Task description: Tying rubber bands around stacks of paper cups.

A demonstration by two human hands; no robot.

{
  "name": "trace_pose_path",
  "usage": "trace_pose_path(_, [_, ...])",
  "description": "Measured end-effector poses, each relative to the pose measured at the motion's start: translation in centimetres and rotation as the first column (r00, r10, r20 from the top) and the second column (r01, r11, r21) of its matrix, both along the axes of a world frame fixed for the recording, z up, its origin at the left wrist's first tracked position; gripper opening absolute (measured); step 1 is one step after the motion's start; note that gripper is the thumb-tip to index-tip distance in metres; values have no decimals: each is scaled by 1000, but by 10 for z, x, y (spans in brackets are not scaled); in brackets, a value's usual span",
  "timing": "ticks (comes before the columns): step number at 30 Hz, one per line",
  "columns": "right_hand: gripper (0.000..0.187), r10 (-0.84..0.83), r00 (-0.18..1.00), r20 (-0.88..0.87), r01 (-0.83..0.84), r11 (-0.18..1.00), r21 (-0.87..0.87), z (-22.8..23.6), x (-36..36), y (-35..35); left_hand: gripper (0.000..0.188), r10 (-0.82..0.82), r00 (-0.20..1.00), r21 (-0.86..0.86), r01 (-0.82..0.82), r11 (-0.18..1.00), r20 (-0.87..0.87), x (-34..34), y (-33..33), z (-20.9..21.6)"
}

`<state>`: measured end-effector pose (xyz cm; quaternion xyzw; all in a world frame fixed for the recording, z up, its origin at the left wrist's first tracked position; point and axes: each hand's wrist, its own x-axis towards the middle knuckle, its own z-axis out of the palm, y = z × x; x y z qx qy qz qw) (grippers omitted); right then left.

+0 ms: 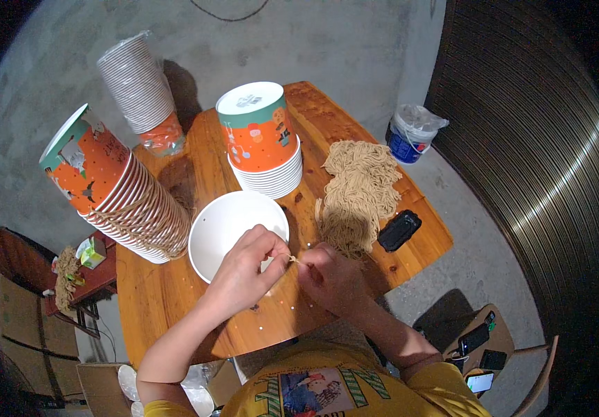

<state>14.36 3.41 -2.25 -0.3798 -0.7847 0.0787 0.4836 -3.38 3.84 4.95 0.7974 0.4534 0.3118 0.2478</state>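
Working over a wooden table (174,306), pinching a thin tan strand (293,259) betw. thumb & forefinger of L hand (242,272), w/ other fingers curled in. Gripping same strand from opp. side w/ R hand (332,279), fingers bent, tips drawn close together; can't tell exactly which fingertips press on it, given shade & angle. Held up betw. both hands, just R of a white bowl (224,222), nr the table's front side.

Seen beyond the bowl: upside-down stack of paper tubs (261,139), orange & green w/ cartoon prints. Flanked at L by a longer tub stack (104,167) w/ tan strands running across its rims, & farther back by a plastic-wrapped stack (139,87). Spread on table at R, past the R hand: thick heap of tan yarn (362,184), just beside a small black tray (399,231).

On floor in bkgd, R: blue-&-white bucket (410,135) w/ clear plastic over top, nr a ribbed metal shutter (529,104). At lower R, on a chair (504,337): dark devices & a lit phone (480,381). At far L, approx. seat height: another yarn bundle (68,278), next to a green-&-white pack (91,252). Dressed in yellow shirt (327,399).
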Motion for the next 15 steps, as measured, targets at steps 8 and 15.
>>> trace_pose_path(8, [34,25,1000,-2,-25,995,-98,16,-5,1,8,-10,1000,57,11,998,-30,-1,0,0])
trace_pose_path(15, [30,12,1000,16,-15,990,142,3,-3,4,8,-27,998,136,34,990,-59,0,1,0])
